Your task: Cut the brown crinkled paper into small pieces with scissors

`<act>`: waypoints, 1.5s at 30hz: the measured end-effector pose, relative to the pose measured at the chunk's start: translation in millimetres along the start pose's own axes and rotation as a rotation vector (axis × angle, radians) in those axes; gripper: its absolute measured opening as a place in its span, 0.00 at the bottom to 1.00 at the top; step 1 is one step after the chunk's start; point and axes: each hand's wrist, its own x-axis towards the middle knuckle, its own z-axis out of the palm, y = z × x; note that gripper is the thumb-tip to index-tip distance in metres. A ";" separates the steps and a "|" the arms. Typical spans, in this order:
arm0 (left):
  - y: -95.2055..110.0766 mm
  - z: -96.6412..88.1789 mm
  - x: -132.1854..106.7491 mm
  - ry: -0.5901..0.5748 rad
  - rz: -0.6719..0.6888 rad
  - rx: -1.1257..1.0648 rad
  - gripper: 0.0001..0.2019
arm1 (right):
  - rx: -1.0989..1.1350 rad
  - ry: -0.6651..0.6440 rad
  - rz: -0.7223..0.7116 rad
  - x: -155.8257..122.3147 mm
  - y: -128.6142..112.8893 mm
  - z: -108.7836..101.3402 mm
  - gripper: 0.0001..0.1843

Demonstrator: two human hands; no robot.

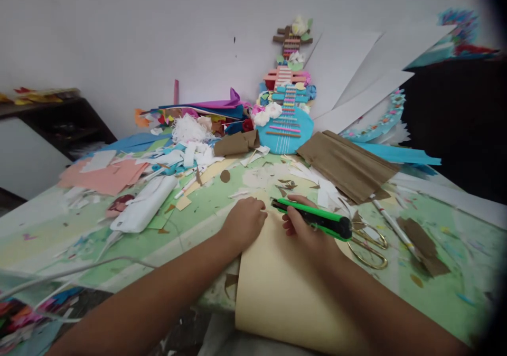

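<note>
My right hand [307, 229] is wrapped round a green box cutter [317, 218] with black parts, its tip pointing left. Under both hands lies a large cream sheet of paper [273, 298], which bends down over the near edge of the table. My left hand [244, 221] is closed at the sheet's far left corner, its curled fingers gripping the edge close to the cutter's tip. Just right of my right hand, scissors with gold handles [372, 247] rest on the table, their blades partly hidden.
Brown folded paper [348, 163], a decorated blue guitar shape [285, 129] and paper scraps [285, 184] lie beyond the hands. At left are a white glue gun or power bank-like device [146, 205], a cable [79, 271] and pink sheets [106, 176]. A white pen [392, 224] lies right.
</note>
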 end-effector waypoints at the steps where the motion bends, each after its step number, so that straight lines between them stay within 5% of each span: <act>1: 1.5 -1.8 -5.0 0.046 0.051 0.110 0.11 | 0.026 -0.012 0.008 0.7 2.3 -0.3 0.20; 3: 4.1 -3.2 -16.8 0.053 0.170 0.297 0.13 | 0.065 -0.028 0.023 1.4 4.9 -1.3 0.18; 8: 7.6 3.8 -43.9 -0.167 0.394 0.392 0.21 | 0.048 -0.032 0.043 0.1 4.5 -2.4 0.19; 13: 6.1 9.8 -49.5 -0.220 0.372 0.330 0.34 | -0.008 -0.062 0.133 0.9 4.8 -0.1 0.16; 19: 1.0 9.2 -49.5 -0.352 0.302 0.225 0.36 | 0.117 -0.078 0.158 4.2 4.9 3.3 0.20; 27: -4.1 7.8 -47.3 -0.400 0.244 0.112 0.38 | -0.463 -0.050 -0.176 7.2 11.2 -0.1 0.09; 33: -5.3 7.1 -45.6 -0.415 0.260 0.094 0.37 | -0.367 -0.128 -0.191 7.9 9.1 -2.6 0.16; 45: -4.6 10.3 -50.0 -0.376 0.252 0.081 0.39 | -0.499 -0.118 -0.310 8.7 18.0 -0.8 0.13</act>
